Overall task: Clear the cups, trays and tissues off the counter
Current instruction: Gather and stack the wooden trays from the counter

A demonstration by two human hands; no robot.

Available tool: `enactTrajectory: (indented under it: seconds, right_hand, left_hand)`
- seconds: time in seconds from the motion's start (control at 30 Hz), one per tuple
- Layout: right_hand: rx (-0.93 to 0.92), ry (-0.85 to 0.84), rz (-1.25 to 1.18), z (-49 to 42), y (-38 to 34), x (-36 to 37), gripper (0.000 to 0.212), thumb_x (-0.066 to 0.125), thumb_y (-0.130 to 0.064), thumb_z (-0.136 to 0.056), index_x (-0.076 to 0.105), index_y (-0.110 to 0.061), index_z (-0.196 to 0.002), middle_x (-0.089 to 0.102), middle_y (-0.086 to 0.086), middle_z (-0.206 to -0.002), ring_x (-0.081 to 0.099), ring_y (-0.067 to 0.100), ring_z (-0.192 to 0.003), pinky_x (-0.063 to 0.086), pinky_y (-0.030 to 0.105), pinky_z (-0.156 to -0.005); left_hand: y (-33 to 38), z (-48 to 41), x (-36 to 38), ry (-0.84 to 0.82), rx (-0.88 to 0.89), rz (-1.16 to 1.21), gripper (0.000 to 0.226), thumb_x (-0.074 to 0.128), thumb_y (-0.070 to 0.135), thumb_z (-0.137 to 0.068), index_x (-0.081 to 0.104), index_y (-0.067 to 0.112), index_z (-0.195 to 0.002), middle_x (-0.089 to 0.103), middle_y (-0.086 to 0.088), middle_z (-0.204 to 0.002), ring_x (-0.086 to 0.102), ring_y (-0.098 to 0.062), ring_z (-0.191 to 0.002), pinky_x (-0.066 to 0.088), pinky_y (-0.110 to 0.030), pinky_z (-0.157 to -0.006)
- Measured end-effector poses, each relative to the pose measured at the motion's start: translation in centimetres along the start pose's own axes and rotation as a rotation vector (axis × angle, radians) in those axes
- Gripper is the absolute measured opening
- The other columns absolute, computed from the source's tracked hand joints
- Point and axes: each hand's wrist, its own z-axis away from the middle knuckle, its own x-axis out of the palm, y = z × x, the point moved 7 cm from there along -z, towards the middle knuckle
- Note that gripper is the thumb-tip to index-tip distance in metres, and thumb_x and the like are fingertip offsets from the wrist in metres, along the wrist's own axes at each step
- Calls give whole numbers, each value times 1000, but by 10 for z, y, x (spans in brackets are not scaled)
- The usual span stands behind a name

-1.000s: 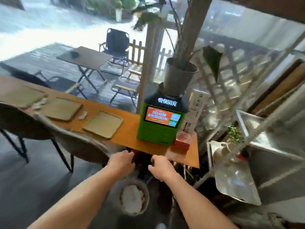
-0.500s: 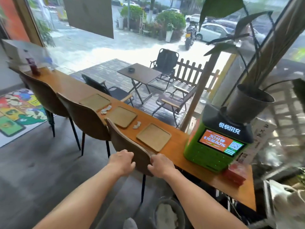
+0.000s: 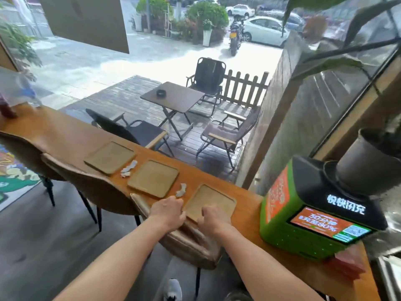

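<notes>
A person stands at a long wooden counter (image 3: 65, 135) that runs along a window, seen from a head-worn camera looking down at two bare forearms. Three flat tan trays lie in a row on the counter: the far tray (image 3: 109, 157), the middle tray (image 3: 153, 178) and the near tray (image 3: 210, 203). A crumpled white tissue (image 3: 129, 168) lies between the far and middle trays, and a second tissue (image 3: 181, 189) lies between the middle and near trays.

The left hand (image 3: 168, 212) is loosely curled, knuckles up, at the counter's front edge just beside the near tray's left corner; whether it grips anything cannot be told. The right hand (image 3: 213, 218) is also loosely curled, its fingers over the near tray's front edge, and whether it actually grips the tray cannot be told.

A brown chair (image 3: 97, 187) stands tucked against the counter below the hands. To the right on the counter sits a green charging kiosk (image 3: 303, 224) with a lit screen.
</notes>
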Motion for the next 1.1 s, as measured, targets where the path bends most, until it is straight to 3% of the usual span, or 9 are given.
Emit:
enactTrajectory:
  seconds: [0.1,0.3,0.4,0.57,0.8,0.9,1.0,1.1]
  right_hand:
    - [-3,-9,18,-49,-15,-9,30,54,-35,-91,64,-16,-112,63,12,-120,62,33,-108,52,39,-88]
    - [-14,-19,29,-126,-48,-16,31,49,-36,-96,62,-16,-116,62,10,-123,62,31,-109,44,35,-76]
    - [-27,-41,46,-154,-65,-13,30,51,-38,-96,61,-17,-116,60,9,-124,60,31,-110,47,38,-82]
    - [-21,-58,49,-187,-92,-5,26,50,-37,-96,59,-17,-109,60,10,-118,60,31,-102,49,39,-78]
    - [143,-81,-4,-222,-112,16,29,50,-37,-98,57,-17,-116,58,7,-119,59,28,-102,54,44,-86]
    - [266,-88,-44,-238,-126,25,31,50,-37,-98,58,-15,-120,59,8,-123,59,29,-104,53,43,-87]
    - [350,-104,-45,-255,-155,36,38,50,-40,-98,56,-17,-128,57,7,-130,57,33,-113,50,45,-94]
    - [334,-98,-74,-274,-197,39,41,50,-38,-97,54,-17,-131,56,8,-131,59,31,-113,49,42,-87]
  left_hand:
    - [-24,-47,-8,-44,-7,-29,33,50,48,-94,59,21,-110,61,-5,-111,62,-30,-104,46,-38,-75]
    - [-80,-106,-17,-120,-50,-34,31,45,47,-95,57,19,-104,58,-8,-112,59,-31,-104,45,-40,-79]
    - [-102,-125,-17,-156,-43,-46,32,45,45,-96,58,18,-107,57,-8,-114,59,-31,-105,44,-39,-79]
    - [-138,-155,-25,-176,-9,-64,26,46,43,-95,57,20,-100,59,-7,-111,60,-30,-102,42,-37,-74]
    - [-201,-197,-10,-284,105,-114,26,45,39,-95,57,19,-106,59,-6,-109,60,-29,-97,45,-38,-71]
    - [-227,-212,-1,-329,200,-86,19,44,37,-94,54,20,-97,60,-5,-105,61,-28,-94,50,-39,-74]
    - [-252,-226,3,-358,262,-56,15,45,35,-92,51,21,-91,60,-3,-98,61,-25,-90,46,-37,-70]
    - [-275,-240,5,-387,302,-18,12,46,33,-92,49,22,-87,61,-2,-97,58,-24,-85,42,-36,-66]
